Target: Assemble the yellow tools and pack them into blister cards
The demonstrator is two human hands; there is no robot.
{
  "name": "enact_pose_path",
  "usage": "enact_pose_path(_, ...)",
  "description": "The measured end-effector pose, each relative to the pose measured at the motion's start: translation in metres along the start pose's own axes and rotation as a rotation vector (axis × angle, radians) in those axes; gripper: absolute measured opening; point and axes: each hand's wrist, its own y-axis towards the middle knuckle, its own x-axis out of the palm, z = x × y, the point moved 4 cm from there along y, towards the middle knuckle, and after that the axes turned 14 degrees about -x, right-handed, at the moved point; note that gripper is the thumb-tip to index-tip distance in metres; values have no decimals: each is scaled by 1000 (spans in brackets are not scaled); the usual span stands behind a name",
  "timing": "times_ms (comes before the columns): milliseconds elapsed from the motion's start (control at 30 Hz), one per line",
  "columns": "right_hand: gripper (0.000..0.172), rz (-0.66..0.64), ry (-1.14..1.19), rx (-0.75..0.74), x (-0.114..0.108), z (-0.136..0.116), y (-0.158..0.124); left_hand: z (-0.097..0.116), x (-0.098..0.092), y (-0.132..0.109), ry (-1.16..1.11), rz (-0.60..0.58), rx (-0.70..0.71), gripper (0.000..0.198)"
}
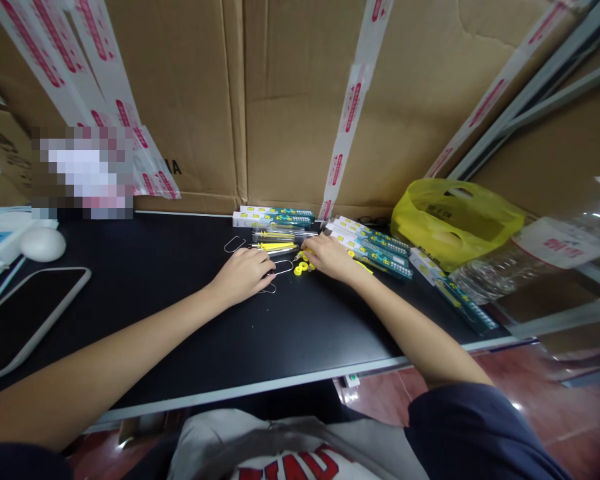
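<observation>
My left hand rests on the black table, fingers curled over thin metal wire loops; whether it grips one is hidden. My right hand lies just to its right, fingers bent down onto small yellow rings and a yellow-handled tool. Right behind the hands lie clear tubes and teal-and-white flat packages. More of these packages fan out to the right of my right hand.
A yellow plastic bag and clear plastic wrap sit at the right. A tablet and a white mouse lie at the left. Taped cardboard walls the back. The table's front edge is near my body.
</observation>
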Motion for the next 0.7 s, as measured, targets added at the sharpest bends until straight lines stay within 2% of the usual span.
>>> enact_pose_path(100, 26, 20, 37, -11, -1, -8, 1, 1, -1, 0, 14, 11, -5, 26)
enact_pose_path(267, 14, 53, 120, 40, -1, -12, 4, 4, -1, 0, 47, 35, 18, 25)
enact_pose_path(467, 11, 105, 281, -37, 1, -7, 3, 3, -1, -1, 42, 35, 41, 25)
enact_pose_path(700, 13, 103, 309, -77, 3, -8, 6, 4, -2, 0, 29, 28, 32, 24)
